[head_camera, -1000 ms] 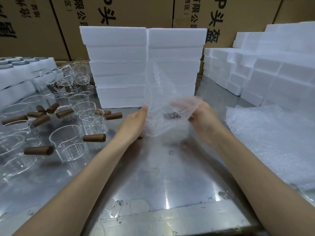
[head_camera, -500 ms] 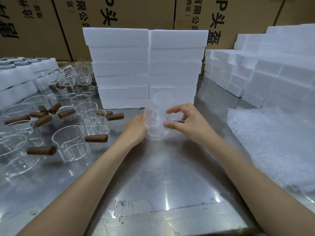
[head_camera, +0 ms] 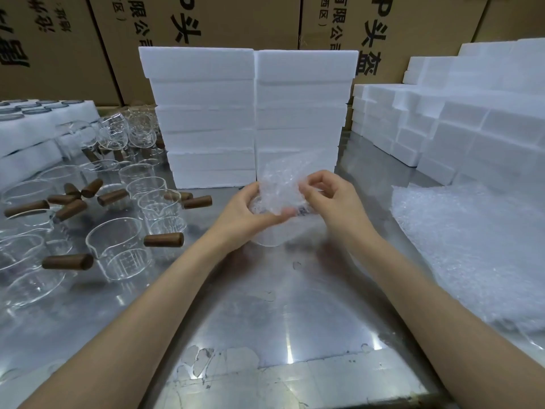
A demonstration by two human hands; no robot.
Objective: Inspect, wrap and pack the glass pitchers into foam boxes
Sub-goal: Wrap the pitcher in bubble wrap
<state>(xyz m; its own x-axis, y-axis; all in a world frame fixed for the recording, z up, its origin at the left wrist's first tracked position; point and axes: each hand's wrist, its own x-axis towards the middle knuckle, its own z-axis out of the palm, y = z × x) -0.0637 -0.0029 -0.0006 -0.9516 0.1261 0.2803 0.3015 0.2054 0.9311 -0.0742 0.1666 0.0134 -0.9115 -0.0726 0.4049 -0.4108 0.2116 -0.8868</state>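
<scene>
a steel table (head_camera: pixel 274 326) fills the lower view, scuffed and shiny, with a worn patch near its front edge. behind it stands a wall of brown cardboard cartons (head_camera: pixel 224 22) printed with black characters. against the cartons, at the middle of the table's far side, rise two side-by-side stacks of white foam boxes (head_camera: pixel 247 119). more foam boxes (head_camera: pixel 460 113) are stepped up along the right side. a heap of bubble wrap sheets (head_camera: pixel 477 249) lies on the table at the right, just in front of those. at the far left, foam trays (head_camera: pixel 32 128) hold dark-rimmed round items, too small to identify. the left part of the table is crowded with bare glass pitchers (head_camera: pixel 121 252) with brown wooden handles, some upright, some tipped, standing close together.

both forearms reach in from the bottom edge and meet in front of the middle foam stacks. the pitcher being wrapped (head_camera: pixel 274 214) is held above the table between the hands, covered in a crumpled piece of bubble wrap (head_camera: pixel 283 184) whose loose end sticks up. the left hand (head_camera: pixel 244 211) cups it from the left, fingers curled under and the thumb clamped across the wrapped body. the right hand (head_camera: pixel 330 196) is at its right side, thumb and forefinger curled together, pinching the wrap's upper edge; the other fingers are bent behind.
</scene>
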